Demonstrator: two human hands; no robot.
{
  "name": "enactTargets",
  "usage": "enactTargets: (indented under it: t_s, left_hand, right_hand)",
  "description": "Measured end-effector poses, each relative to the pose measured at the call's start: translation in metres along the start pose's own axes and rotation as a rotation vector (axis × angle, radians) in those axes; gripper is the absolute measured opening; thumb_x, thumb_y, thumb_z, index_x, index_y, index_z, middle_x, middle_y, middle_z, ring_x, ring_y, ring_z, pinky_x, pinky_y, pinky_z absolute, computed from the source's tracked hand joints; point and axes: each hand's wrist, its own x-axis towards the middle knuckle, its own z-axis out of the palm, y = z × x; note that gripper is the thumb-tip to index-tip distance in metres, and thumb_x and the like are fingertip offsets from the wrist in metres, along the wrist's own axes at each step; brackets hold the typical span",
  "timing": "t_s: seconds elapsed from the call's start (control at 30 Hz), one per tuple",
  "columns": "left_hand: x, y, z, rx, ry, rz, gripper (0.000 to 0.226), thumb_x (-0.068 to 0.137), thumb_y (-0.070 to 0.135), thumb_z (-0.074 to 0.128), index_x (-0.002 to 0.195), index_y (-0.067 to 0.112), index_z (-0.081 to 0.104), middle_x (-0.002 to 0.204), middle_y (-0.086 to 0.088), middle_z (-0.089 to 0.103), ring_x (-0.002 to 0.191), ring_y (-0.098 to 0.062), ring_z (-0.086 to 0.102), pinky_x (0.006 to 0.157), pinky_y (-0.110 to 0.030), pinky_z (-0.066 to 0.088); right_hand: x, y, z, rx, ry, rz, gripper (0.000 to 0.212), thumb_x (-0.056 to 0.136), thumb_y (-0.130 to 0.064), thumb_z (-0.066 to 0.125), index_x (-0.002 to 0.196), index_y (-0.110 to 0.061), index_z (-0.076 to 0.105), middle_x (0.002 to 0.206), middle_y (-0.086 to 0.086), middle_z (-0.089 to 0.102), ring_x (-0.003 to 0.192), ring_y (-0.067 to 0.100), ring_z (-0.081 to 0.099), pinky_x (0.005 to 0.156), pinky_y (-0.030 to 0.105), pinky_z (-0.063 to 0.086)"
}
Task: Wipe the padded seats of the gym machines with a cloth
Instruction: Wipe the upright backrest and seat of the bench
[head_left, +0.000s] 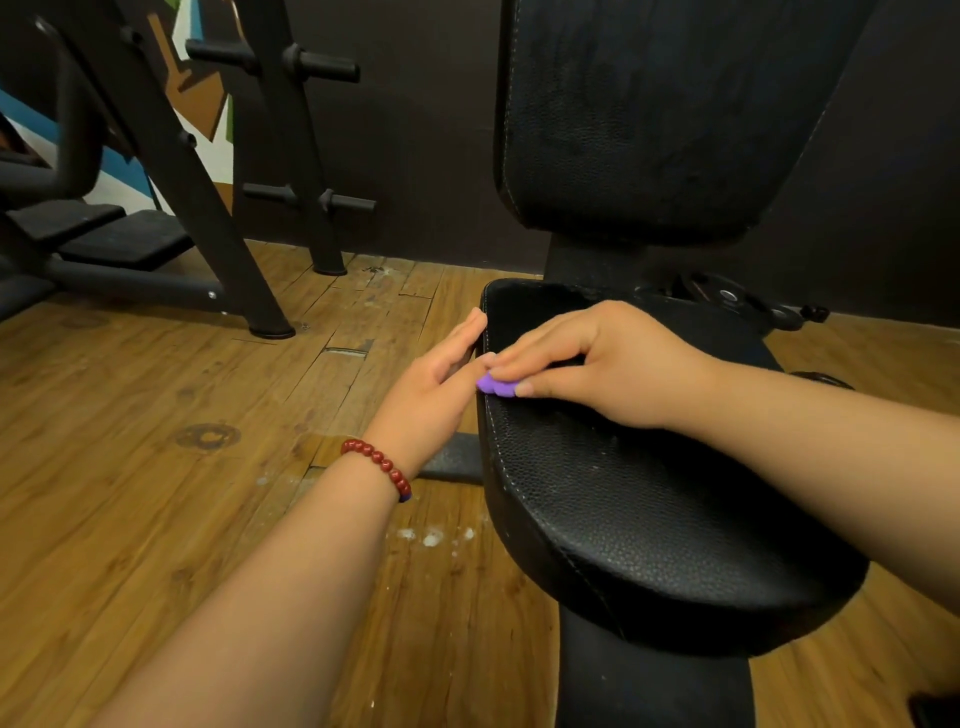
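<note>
The cloth (496, 387) sits on the seat (623, 493), left edge; backrest (649, 114) behind.

Grips a small purple cloth (493, 385) in the right hand (597, 364) at the left edge of the black textured padded seat (623, 509). Touches that edge with the straight-fingered left hand (431, 395), red beaded bracelet (379, 465) on its wrist.

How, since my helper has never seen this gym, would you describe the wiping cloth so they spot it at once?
Find the black padded seat below the tall backrest. At the seat's left edge, the right hand holds the cloth against the leather, only a small wad showing past the fingertips. Its bright purple stands out against the black leather around it.
</note>
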Motion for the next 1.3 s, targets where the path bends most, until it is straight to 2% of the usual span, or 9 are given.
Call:
enactTargets:
  t_s: [0.2, 0.27, 0.4, 0.5, 0.57, 0.7, 0.87, 1.1, 1.3]
  left_hand:
    - [-0.001, 0.002, 0.004, 0.014, 0.001, 0.005, 0.052, 0.102, 0.026, 0.044, 0.150, 0.031, 0.026, 0.157, 0.018, 0.020, 0.135, 0.009, 0.021, 0.097, -0.002, 0.021]
    - [-0.002, 0.004, 0.005, 0.011, -0.002, 0.004, 0.052, 0.102, 0.026, 0.043, 0.151, 0.031, 0.025, 0.157, 0.018, 0.019, 0.130, 0.013, 0.020, 0.094, 0.001, 0.021]
    - [-0.006, 0.005, 0.003, 0.002, -0.006, 0.001, 0.052, 0.101, 0.030, 0.045, 0.150, 0.033, 0.027, 0.157, 0.017, 0.021, 0.137, 0.004, 0.022, 0.101, -0.012, 0.023]
    - [-0.009, 0.006, 0.001, 0.049, -0.010, 0.019, 0.051, 0.101, 0.028, 0.044, 0.149, 0.033, 0.027, 0.157, 0.018, 0.020, 0.138, 0.004, 0.021, 0.103, -0.013, 0.021]
    - [-0.008, 0.005, 0.001, 0.059, -0.006, 0.032, 0.051, 0.102, 0.026, 0.043, 0.149, 0.032, 0.027, 0.157, 0.018, 0.019, 0.139, 0.005, 0.020, 0.104, -0.011, 0.020]
    - [-0.008, 0.005, 0.003, 0.078, -0.013, 0.062, 0.047, 0.102, 0.020, 0.042, 0.147, 0.030, 0.033, 0.156, 0.018, 0.022, 0.132, 0.013, 0.019, 0.090, 0.010, 0.019]
    - [-0.010, 0.005, 0.002, 0.065, -0.028, 0.078, 0.043, 0.102, 0.019, 0.043, 0.144, 0.030, 0.039, 0.155, 0.020, 0.023, 0.133, 0.013, 0.019, 0.099, -0.001, 0.020]
    - [-0.016, 0.009, 0.003, 0.144, -0.069, 0.159, 0.039, 0.102, 0.015, 0.043, 0.137, 0.032, 0.046, 0.153, 0.019, 0.026, 0.141, 0.007, 0.014, 0.100, 0.004, 0.014]
    - [-0.020, 0.007, 0.014, 0.105, -0.107, 0.239, 0.035, 0.104, 0.013, 0.037, 0.118, 0.042, 0.052, 0.144, 0.026, 0.027, 0.145, 0.001, 0.001, 0.116, -0.024, 0.006]
  right_hand:
    - [-0.025, -0.010, -0.002, 0.041, -0.144, -0.051, 0.025, 0.079, -0.011, 0.077, 0.101, -0.021, 0.076, 0.105, -0.016, 0.072, 0.106, -0.004, 0.062, 0.096, 0.015, 0.044]
    - [-0.021, -0.009, -0.002, 0.041, -0.126, -0.037, 0.025, 0.079, -0.011, 0.076, 0.102, -0.021, 0.076, 0.104, -0.017, 0.072, 0.106, -0.004, 0.062, 0.098, 0.017, 0.044]
    - [-0.008, -0.008, 0.005, 0.004, -0.020, -0.003, 0.025, 0.080, -0.010, 0.076, 0.102, -0.020, 0.076, 0.099, -0.021, 0.069, 0.102, -0.009, 0.062, 0.093, 0.008, 0.042]
    - [-0.018, -0.013, 0.002, 0.016, -0.086, -0.004, 0.025, 0.079, -0.009, 0.076, 0.102, -0.021, 0.076, 0.101, -0.021, 0.070, 0.103, -0.009, 0.061, 0.093, 0.008, 0.041]
    - [-0.030, -0.018, -0.003, 0.034, -0.157, -0.007, 0.025, 0.079, -0.012, 0.076, 0.101, -0.025, 0.075, 0.103, -0.020, 0.071, 0.105, -0.007, 0.061, 0.095, 0.011, 0.043]
    - [-0.035, -0.020, -0.006, 0.045, -0.193, 0.001, 0.024, 0.079, -0.015, 0.075, 0.102, -0.022, 0.076, 0.106, -0.018, 0.071, 0.106, -0.004, 0.062, 0.097, 0.016, 0.044]
    - [-0.022, -0.017, 0.004, -0.009, -0.071, 0.007, 0.024, 0.080, -0.011, 0.076, 0.102, -0.020, 0.076, 0.102, -0.020, 0.069, 0.103, -0.010, 0.061, 0.095, 0.008, 0.041]
    - [-0.051, -0.023, -0.009, 0.028, -0.212, 0.010, 0.025, 0.080, -0.016, 0.075, 0.103, -0.024, 0.076, 0.107, -0.019, 0.071, 0.108, -0.004, 0.061, 0.098, 0.016, 0.044]
    - [-0.042, -0.026, 0.000, 0.012, -0.121, 0.025, 0.025, 0.081, -0.014, 0.075, 0.105, -0.021, 0.075, 0.106, -0.018, 0.071, 0.108, -0.009, 0.059, 0.100, 0.013, 0.041]
